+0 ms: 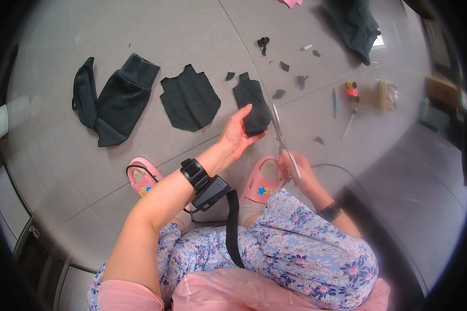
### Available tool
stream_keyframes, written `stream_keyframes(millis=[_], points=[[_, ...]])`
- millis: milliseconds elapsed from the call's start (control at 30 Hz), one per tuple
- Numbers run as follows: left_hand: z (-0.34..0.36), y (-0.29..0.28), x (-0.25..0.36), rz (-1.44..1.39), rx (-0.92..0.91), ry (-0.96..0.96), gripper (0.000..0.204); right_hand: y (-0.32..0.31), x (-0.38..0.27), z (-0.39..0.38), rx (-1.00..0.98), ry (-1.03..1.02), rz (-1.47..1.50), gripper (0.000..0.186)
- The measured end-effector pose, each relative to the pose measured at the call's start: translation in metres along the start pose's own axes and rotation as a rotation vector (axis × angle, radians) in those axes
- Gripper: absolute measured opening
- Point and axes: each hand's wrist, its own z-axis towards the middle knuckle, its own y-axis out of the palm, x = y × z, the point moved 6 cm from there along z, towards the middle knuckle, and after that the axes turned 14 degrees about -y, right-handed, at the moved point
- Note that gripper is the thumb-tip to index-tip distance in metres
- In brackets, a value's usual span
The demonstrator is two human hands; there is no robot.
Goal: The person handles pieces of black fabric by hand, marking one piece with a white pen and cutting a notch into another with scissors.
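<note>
My left hand [235,137] pinches the lower end of a folded dark green fabric piece [251,98], thumb on top and fingers beneath. In my right hand [302,175] is a pair of metal scissors [276,122], its blades pointing away from me along the fabric's right edge. Whether the blades touch the cloth, I cannot tell. To the left lies a flat cut fabric piece [191,99] with notched upper corners. Farther left is a tube-like dark garment part [125,101] with a ribbed band.
Small dark scraps [279,94] lie scattered on the grey tiled floor [202,31]. Thread spools [352,92], a blue pen-like tool [334,102], a white marker [349,122] and a wooden-handled brush [383,95] are at right. More dark cloth [355,28] lies far right. Pink slippers [262,181] are below my hands.
</note>
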Motion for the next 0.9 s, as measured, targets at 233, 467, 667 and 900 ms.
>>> stream_keyframes(millis=[233, 467, 667, 900], points=[[0.003, -0.002, -0.002, -0.009, -0.002, -0.007, 0.049, 0.000, 0.006, 0.001, -0.003, -0.003, 0.009, 0.043], [0.001, -0.001, -0.001, -0.002, -0.005, -0.004, 0.048, 0.000, 0.006, 0.000, -0.003, -0.008, 0.021, 0.042], [0.000, -0.005, 0.001, -0.005, -0.001, 0.002, 0.049, 0.002, 0.005, 0.002, 0.026, -0.004, 0.060, 0.040], [-0.003, -0.021, -0.011, 0.091, 0.061, -0.069, 0.031, -0.049, -0.014, 0.024, 0.447, -0.453, -0.720, 0.026]])
